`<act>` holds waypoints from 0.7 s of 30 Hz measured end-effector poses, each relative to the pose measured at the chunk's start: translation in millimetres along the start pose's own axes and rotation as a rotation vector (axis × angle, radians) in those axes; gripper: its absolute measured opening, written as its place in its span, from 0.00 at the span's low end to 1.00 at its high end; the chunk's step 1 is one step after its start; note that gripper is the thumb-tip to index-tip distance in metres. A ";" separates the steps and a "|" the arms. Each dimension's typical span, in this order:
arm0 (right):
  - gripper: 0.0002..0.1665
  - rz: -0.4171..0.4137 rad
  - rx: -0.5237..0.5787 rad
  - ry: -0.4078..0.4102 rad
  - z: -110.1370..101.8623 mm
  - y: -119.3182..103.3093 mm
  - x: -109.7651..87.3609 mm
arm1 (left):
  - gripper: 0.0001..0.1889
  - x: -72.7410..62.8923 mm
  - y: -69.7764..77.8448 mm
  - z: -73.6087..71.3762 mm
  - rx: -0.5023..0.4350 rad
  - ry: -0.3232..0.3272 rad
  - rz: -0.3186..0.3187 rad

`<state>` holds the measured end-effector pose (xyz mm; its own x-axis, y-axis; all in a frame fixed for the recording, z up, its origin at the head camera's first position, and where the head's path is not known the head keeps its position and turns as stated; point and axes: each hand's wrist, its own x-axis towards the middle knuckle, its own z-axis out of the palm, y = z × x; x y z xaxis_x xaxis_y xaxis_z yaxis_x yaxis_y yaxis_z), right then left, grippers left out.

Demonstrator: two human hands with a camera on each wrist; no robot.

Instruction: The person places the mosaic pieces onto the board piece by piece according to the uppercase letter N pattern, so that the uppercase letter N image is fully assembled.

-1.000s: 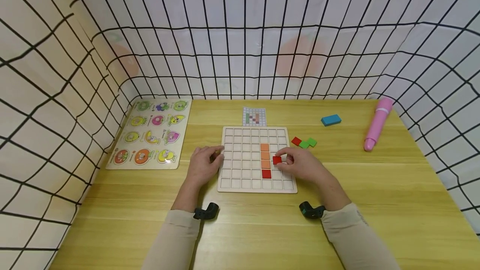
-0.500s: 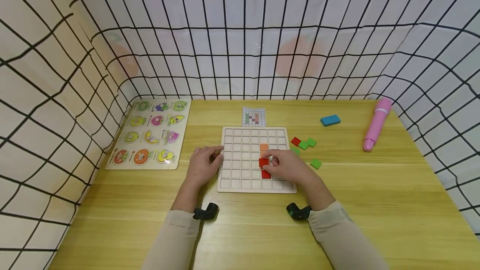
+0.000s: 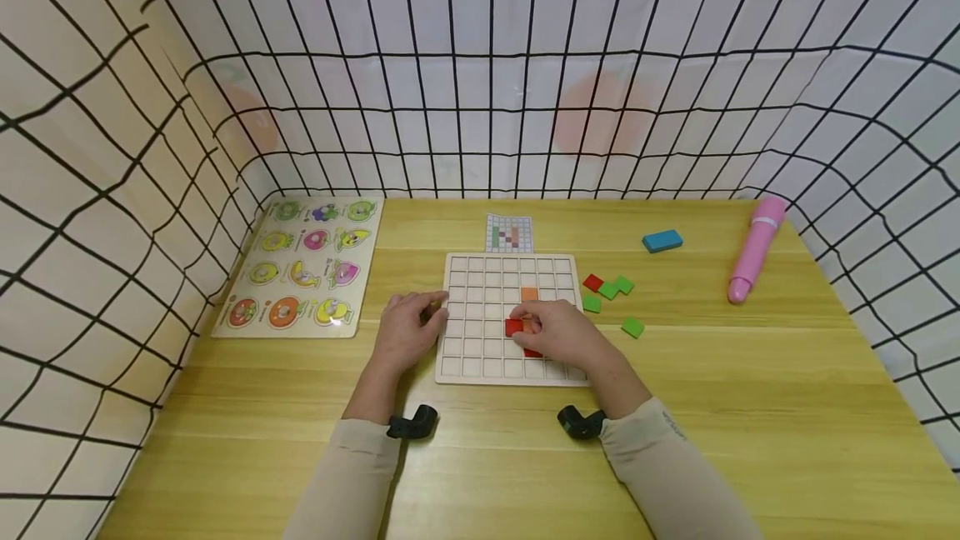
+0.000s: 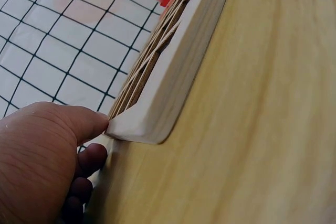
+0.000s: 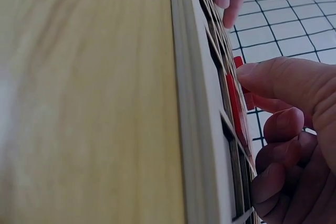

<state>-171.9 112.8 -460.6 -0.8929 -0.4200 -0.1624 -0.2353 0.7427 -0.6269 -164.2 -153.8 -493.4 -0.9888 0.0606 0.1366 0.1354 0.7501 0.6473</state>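
Observation:
Between thumb and fingertips, my right hand [image 3: 561, 333] pinches a red square tile [image 3: 513, 327], low over the wooden grid board [image 3: 472, 282]. The tile overlaps a cell just left of a column of orange tiles [image 3: 529, 294], which the hand partly covers. Under the hand, a second red tile [image 3: 532, 352] ends that column; it shows seated in the board in the right wrist view [image 5: 236, 108]. At the board's left edge rests my left hand [image 3: 407, 330], its thumb [image 4: 89, 124] touching the corner in the left wrist view.
Right of the board lie several green tiles [image 3: 633, 327] and a loose red tile [image 3: 593, 282]. A small pattern card [image 3: 509, 233] sits behind it. Farther out are a blue block [image 3: 662, 241], a pink pen-shaped object [image 3: 756, 248] and a fruit puzzle board [image 3: 300, 265]. Black wire mesh surrounds the table.
My right hand has carried the red tile leftward across the orange column to its left side. Green tiles once covered by that hand now show. My left hand stays put.

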 end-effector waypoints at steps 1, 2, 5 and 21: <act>0.17 -0.005 -0.003 0.001 0.2 -0.1 0.5 | 0.17 0.0 0.1 -0.2 0.000 0.000 0.000; 0.17 -0.009 -0.008 0.001 0.6 -0.1 1.1 | 0.17 0.1 0.0 -0.2 0.000 0.000 0.000; 0.17 -0.019 -0.019 0.005 1.6 0.3 2.4 | 0.17 0.2 0.2 -0.5 -0.002 0.000 0.000; 0.14 0.010 -0.012 -0.012 0.0 -2.4 2.4 | 0.17 1.0 0.4 -0.4 -0.005 0.004 0.008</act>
<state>-173.6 110.0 -459.5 -0.8905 -0.4189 -0.1777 -0.2313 0.7531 -0.6159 -165.1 -153.7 -492.8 -0.9874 0.0642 0.1448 0.1438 0.7465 0.6496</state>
